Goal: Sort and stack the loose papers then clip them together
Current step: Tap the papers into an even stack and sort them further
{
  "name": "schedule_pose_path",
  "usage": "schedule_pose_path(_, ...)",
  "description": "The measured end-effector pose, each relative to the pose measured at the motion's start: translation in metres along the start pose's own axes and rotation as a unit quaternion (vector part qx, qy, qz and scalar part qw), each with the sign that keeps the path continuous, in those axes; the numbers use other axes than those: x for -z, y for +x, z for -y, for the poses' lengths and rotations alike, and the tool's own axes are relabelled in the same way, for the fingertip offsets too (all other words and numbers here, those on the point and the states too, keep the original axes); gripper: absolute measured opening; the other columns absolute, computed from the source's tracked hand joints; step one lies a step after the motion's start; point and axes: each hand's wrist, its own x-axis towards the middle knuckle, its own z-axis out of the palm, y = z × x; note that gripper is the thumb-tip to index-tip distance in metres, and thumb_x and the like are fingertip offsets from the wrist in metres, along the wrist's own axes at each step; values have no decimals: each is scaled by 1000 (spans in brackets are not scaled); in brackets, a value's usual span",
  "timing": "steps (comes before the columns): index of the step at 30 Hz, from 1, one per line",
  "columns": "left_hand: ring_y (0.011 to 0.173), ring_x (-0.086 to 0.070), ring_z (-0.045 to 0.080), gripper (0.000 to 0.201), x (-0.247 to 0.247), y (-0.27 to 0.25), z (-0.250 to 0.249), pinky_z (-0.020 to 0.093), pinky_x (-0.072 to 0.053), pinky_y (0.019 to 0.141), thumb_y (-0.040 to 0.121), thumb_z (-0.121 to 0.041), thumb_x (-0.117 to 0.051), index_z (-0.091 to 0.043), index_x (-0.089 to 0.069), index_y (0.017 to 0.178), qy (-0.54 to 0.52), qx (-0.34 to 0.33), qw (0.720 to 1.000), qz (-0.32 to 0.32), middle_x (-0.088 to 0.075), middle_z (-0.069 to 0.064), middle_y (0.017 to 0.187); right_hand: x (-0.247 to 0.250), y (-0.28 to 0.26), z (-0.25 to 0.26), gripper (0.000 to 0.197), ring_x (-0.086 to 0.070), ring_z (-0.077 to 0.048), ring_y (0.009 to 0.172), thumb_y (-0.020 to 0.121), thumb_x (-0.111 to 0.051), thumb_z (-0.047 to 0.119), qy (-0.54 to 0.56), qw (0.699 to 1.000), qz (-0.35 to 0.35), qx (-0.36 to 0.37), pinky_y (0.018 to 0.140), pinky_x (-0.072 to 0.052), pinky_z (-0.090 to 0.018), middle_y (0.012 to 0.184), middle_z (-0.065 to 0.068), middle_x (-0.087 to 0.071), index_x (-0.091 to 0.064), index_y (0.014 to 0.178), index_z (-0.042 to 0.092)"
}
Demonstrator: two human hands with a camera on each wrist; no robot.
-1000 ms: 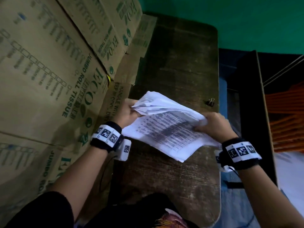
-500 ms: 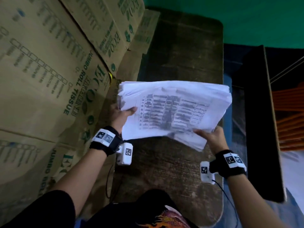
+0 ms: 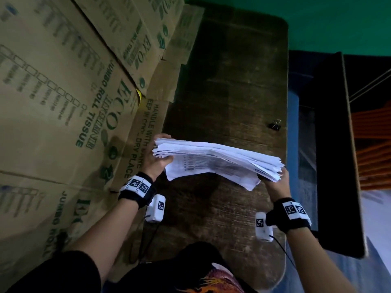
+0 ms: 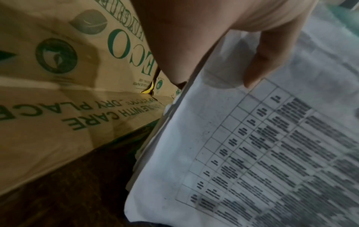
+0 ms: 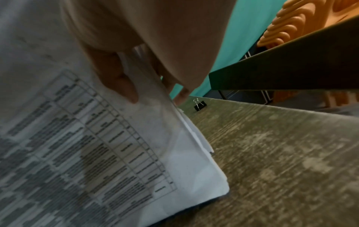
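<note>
**Stack held in both hands above the table**

You held the papers (image 3: pixel 220 159) off the table (image 3: pixel 232 81), one hand at each short end. Your left hand (image 3: pixel 155 160) gripped the left end, thumb pressed on the printed sheet that faced you and fingers curled behind the stack; the left wrist view showed that thumb (image 4: pixel 266 58) lying flat on the sheet above a printed grid. Your right hand (image 3: pixel 275 182) gripped the right end the same way, thumb (image 5: pixel 114 76) on the printed side and fingertips showing past the far edge in the right wrist view. The stack lay nearly level, seen edge-on from the head camera, with its sheet edges uneven at both ends and the nearest sheet sagging below the rest.

Under the stack was the dark, worn wooden table. Farther back, near the table's right edge, a black binder clip (image 3: pixel 275 124) lay by itself, well apart from the papers and from both hands. Along your left side, printed cardboard boxes (image 3: pixel 63 102) stood against the table. Beyond the table's far end was a green wall (image 3: pixel 317 17).
</note>
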Motion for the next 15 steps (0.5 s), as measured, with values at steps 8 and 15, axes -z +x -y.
schedule_pose_path(8, 85, -64, -8, 21, -23, 20, -23, 29, -54, 70, 78, 2, -71, -1, -64, 97, -41, 14, 985, -168, -68, 20, 96, -19, -6, 42, 14, -59, 19, 74, 68, -63, 30, 44, 996, -6, 79, 66, -46, -5, 78, 31, -69, -71, 79, 25)
schedule_pose_path(15, 116, -58, 19, 68, -28, -6, 15, 40, -48, 99, 76, -58, -66, -16, -49, 128, 34, 7, 989, -145, -61, 5, 124, -28, -21, 28, 33, -63, 12, 90, 73, -66, 11, 80, 993, -21, 83, 79, -47, -9, 96, 29, -69, -59, 103, 20)
